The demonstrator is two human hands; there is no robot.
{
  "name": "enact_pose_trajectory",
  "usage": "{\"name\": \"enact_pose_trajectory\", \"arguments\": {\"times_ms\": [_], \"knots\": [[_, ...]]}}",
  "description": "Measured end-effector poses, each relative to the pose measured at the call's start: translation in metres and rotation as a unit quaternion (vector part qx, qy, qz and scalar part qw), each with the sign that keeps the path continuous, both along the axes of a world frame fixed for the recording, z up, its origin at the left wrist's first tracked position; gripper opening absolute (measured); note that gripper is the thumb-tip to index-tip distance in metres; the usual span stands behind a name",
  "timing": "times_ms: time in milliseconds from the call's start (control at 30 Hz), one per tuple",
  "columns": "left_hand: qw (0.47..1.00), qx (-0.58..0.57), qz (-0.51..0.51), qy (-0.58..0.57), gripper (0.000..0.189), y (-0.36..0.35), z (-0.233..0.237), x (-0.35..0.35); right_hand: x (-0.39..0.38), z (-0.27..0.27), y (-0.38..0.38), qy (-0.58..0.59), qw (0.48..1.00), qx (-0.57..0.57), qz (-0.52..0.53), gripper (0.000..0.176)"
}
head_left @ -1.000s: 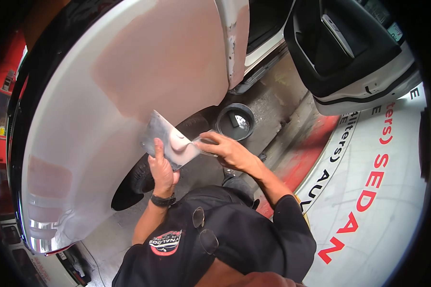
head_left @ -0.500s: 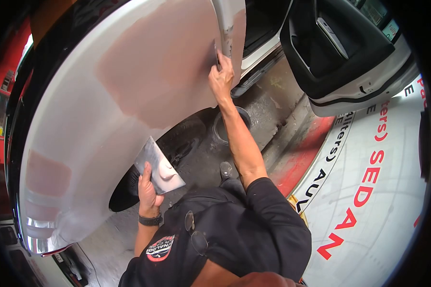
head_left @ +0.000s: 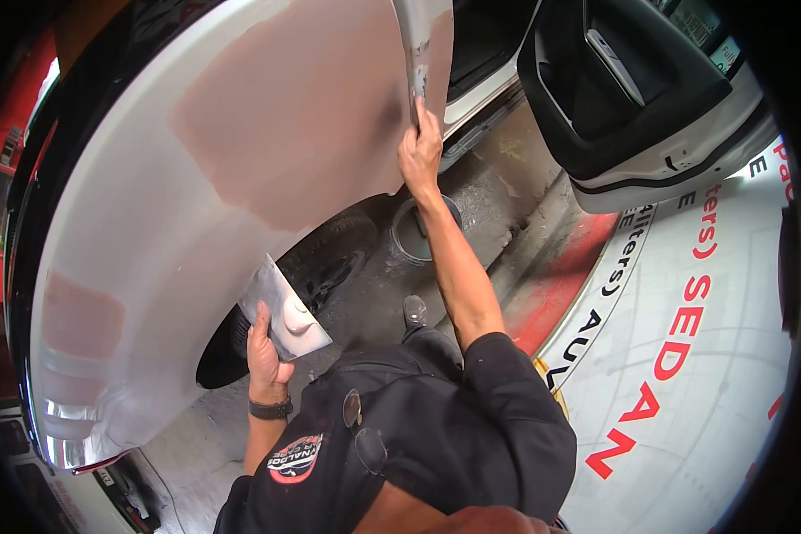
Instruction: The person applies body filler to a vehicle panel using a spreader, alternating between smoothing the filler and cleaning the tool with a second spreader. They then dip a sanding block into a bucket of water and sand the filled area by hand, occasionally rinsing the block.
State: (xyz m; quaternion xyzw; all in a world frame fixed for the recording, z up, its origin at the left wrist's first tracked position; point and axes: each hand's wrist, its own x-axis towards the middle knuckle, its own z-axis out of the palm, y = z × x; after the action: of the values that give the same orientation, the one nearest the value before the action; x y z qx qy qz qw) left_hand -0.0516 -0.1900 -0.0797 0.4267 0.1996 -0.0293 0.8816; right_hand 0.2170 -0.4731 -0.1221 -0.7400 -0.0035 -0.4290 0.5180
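Note:
My left hand (head_left: 265, 356) grips a flat mixing board (head_left: 280, 298) from its left edge, thumb on top. A mound of pinkish body filler (head_left: 297, 317) lies on the board. Higher up, my right hand (head_left: 421, 151) is closed, its fingers at the rear edge of the car's fender, by the door opening. It pinches a thin putty spreader, now almost wholly hidden by the fingers. The pale fender (head_left: 156, 222) carries a large pinkish-brown filler patch (head_left: 303, 116) left of my right hand. A smaller patch (head_left: 82, 316) sits lower left.
An open car door (head_left: 632, 98) juts out at upper right. A bucket (head_left: 409, 233) stands on the floor below my right hand, beside the tire (head_left: 329, 258). A white banner with red lettering (head_left: 685, 356) fills the right side.
My right hand has moved slightly right and down, to the fender's edge. The spreader's thin blade, partly visible before, is now hidden. My left hand still holds the board.

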Motion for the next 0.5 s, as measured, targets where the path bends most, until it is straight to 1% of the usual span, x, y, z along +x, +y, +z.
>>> {"name": "enact_pose_trajectory", "arguments": {"times_ms": [100,200,233,333,433,500], "knots": [[1.000,-0.008,0.007,0.003,0.036,0.003,-0.003,-0.004,0.020,0.012,0.007,0.022,0.999,0.033,-0.007,0.053],[0.999,-0.016,0.025,0.017,0.036,0.006,-0.004,-0.011,0.011,0.015,0.027,-0.002,0.999,0.021,0.033,0.053],[0.999,-0.018,0.032,0.023,0.036,0.007,-0.005,-0.013,0.006,0.011,0.034,-0.020,0.998,-0.003,0.052,0.055],[0.999,-0.029,0.034,0.022,0.036,0.012,-0.014,-0.017,-0.029,0.009,0.058,-0.065,0.985,-0.154,0.045,0.061],[0.998,-0.040,0.044,0.029,0.036,0.009,-0.016,-0.015,-0.055,-0.007,0.071,-0.075,0.969,-0.217,0.086,0.067],[0.998,-0.038,0.036,0.031,0.036,0.008,-0.015,-0.013,-0.065,-0.014,0.067,-0.079,0.954,-0.265,0.112,0.070]]}}
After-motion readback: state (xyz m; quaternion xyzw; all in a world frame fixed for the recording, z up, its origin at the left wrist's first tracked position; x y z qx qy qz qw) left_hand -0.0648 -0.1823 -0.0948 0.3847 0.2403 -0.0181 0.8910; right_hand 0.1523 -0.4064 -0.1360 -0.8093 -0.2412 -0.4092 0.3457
